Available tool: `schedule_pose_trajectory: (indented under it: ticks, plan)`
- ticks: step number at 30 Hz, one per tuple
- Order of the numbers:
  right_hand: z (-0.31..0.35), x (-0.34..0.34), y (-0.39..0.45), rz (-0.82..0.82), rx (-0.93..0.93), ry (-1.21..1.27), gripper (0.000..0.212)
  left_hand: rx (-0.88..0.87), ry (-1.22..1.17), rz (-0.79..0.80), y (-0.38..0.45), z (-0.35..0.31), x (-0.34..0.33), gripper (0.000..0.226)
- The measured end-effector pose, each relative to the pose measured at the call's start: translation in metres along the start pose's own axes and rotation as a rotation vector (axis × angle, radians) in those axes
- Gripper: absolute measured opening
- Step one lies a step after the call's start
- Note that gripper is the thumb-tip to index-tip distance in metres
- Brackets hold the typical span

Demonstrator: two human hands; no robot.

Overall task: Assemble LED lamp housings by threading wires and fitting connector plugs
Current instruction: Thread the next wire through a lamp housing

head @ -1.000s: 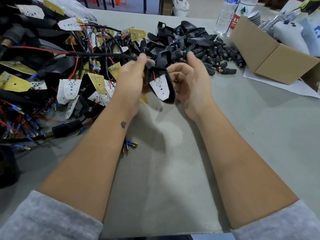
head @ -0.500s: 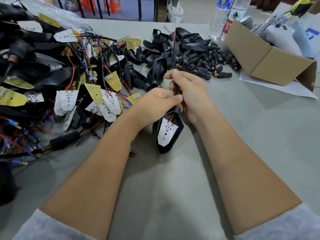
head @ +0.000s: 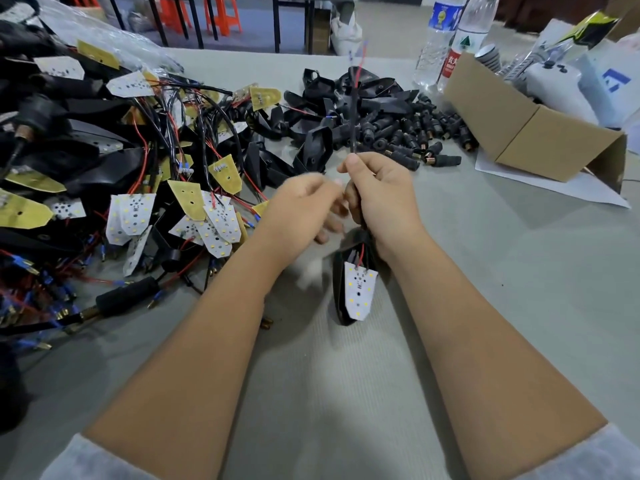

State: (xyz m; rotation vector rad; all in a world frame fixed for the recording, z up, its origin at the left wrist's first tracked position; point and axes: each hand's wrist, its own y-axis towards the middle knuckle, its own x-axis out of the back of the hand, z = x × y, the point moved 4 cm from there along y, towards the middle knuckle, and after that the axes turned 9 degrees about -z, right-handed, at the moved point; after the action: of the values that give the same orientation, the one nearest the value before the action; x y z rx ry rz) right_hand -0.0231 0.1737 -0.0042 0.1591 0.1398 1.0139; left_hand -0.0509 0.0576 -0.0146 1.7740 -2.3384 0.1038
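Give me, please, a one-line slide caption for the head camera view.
Right hand grips a sleeved wire above a hanging lamp housing; blurred left hand alongside.

Black lamp housing (head: 341, 271) hung near-upright over grey mat, tip down, white LED board (head: 359, 289) facing up. Black-sleeved wire bundle (head: 352, 112) rose straight from its neck, red wire (head: 360, 65) showing at top end.

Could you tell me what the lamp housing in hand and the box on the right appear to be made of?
Lamp housing: apparently moulded black plastic, slightly glossy, with a white LED board sitting in it. Box: brown corrugated cardboard, matte, judging by its folded flaps and raw edges.
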Motion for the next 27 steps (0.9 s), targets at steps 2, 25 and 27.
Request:
schedule_pose_trajectory:
  ticks: [2,25,27]
  plan:
    - [-0.001,-0.005,-0.002,0.090,0.008,-0.068,0.023,0.044,-0.172,-0.143,0.005,0.000,0.010,0.023]
    - [0.000,-0.017,-0.025,0.410,-0.065,-0.361,0.022,0.040,-0.763,-0.455,0.016,0.002,0.044,0.030]
    - [0.004,-0.013,-0.017,0.347,-0.121,-0.287,0.022,0.031,-0.644,-0.455,0.018,0.004,0.044,0.030]
